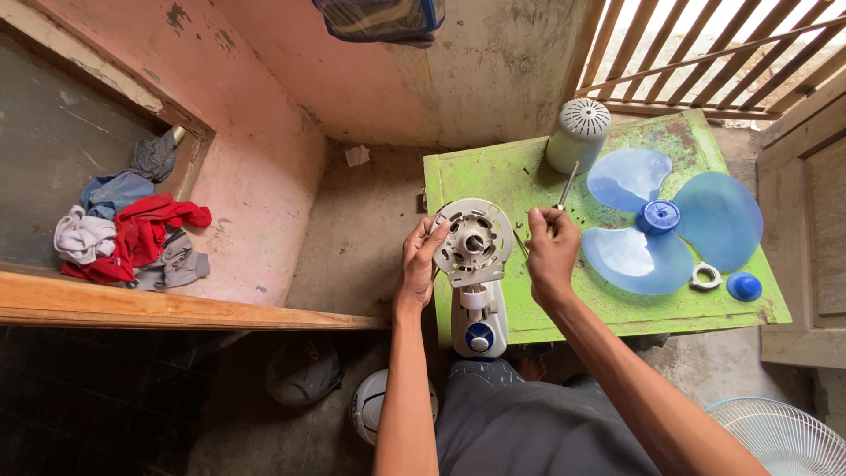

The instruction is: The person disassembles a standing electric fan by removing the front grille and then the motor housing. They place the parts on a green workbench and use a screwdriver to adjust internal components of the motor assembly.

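Your lap in dark grey cloth lies nearest, and just past it stands the one white plastic fan motor housing with its round grey front plate and a blue knob low on the stem, set at the near edge of the green painted wooden table. Your left hand cups the left rim of that plate, fingers curled against it and the thumb on the near side. Your right hand sits just right of the plate, fingers pressed together around the handle of one slim metal screwdriver, whose shaft rises past your fingertips.

Beyond the screwdriver tip stands one pale grey domed motor cover with a vented top. Right of your right knuckles lies one translucent blue three-bladed fan propeller, flat on the table. Past it, on the near right, rest one white plastic locking ring and one blue round cap, just beside each other. A few small dark specks by your fingertips may be screws; you cannot tell.

Well left of your left fingers, one recessed wall niche holds a heap of crumpled clothes in red, white, grey and blue. One white wire fan guard shows at the lower right.
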